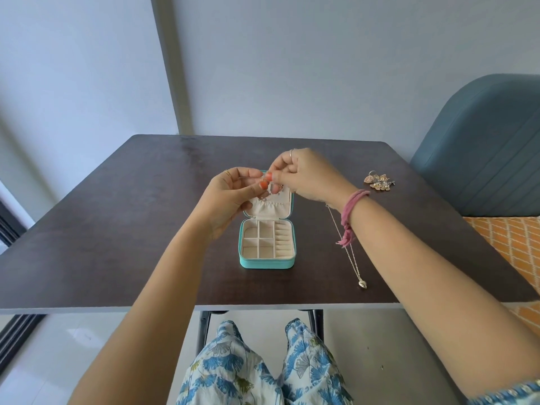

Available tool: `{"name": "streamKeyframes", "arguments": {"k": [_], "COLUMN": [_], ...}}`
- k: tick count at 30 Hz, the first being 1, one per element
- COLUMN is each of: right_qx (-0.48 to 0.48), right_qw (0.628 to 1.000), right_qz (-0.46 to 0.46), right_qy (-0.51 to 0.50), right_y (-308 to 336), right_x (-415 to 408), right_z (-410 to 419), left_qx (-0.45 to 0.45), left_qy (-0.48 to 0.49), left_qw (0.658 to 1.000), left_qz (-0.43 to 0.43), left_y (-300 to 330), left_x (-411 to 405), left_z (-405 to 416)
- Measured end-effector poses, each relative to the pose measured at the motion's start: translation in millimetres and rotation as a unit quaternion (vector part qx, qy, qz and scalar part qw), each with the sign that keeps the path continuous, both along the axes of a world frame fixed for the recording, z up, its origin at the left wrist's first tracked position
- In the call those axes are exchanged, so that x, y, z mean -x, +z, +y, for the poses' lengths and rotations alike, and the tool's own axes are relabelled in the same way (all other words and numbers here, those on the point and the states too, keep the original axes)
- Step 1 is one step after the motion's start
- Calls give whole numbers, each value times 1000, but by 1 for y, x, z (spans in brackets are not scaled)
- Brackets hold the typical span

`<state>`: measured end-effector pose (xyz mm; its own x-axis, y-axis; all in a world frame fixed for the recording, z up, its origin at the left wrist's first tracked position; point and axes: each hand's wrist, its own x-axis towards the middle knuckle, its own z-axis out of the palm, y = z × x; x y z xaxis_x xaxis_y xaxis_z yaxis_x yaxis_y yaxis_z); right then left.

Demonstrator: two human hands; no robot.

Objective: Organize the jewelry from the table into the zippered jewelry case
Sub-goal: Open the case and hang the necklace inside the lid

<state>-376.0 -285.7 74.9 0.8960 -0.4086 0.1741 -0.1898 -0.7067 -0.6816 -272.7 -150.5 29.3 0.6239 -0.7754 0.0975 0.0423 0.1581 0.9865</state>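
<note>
A teal zippered jewelry case (266, 263) lies open on the dark table (131, 229), its cream compartments bare and its lid standing up behind. Above the lid, my left hand (230, 197) and my right hand (304, 176) meet and pinch a small piece of jewelry (264, 179) between fingertips; it looks like an earring, mostly hidden by fingers. A silver necklace with a heart pendant (355, 267) lies stretched out to the right of the case, partly under my right wrist. A small heap of gold and pearl earrings (379, 181) sits further back on the right.
A blue upholstered chair (482, 147) stands beyond the table's right corner, with an orange patterned cloth (508, 244) beside the right edge. The table's front edge runs just above my knees. A wall rises behind the table.
</note>
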Motion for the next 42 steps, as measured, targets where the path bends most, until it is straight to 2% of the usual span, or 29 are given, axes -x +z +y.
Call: {"name": "streamKeyframes", "arguments": {"k": [6, 13, 16, 19, 22, 24, 28, 31, 36, 42], "right_qx": [64, 170, 204, 201, 193, 196, 199, 206, 230, 339], "right_qw": [995, 983, 978, 979, 980, 979, 978, 976, 971, 939], "right_qz": [-69, -65, -39, -12, 4, 14, 36, 46, 45, 48], "right_qy": [-18, -5, 12, 28, 39, 46, 54, 56, 54, 24], "right_y": [-4, -7, -8, -7, -9, -13, -26, -32, -30, -36], "right_x": [-13, -23, -25, -25, -23, -24, -27, -30, -41, -56], "right_z": [-2, -5, -6, -8, -8, -8, -10, -10, -13, -15], "left_qx": [37, 27, -7, 12, 55, 42, 24, 27, 59, 76], "left_qy": [44, 14, -2, 66, 166, 178, 82, 17, -13, -17], "left_qw": [996, 996, 999, 997, 979, 975, 981, 989, 992, 992], "left_qz": [70, 86, 50, 31, 101, 128, 174, 142, 114, 98], "left_y": [-16, -29, -34, -39, -47, -55, -71, -74, -78, -77], "left_x": [-9, -13, -21, -34, -51, -56, -51, -49, -50, -47], "left_z": [-8, -15, -13, -12, -17, -23, -35, -36, -32, -28]}}
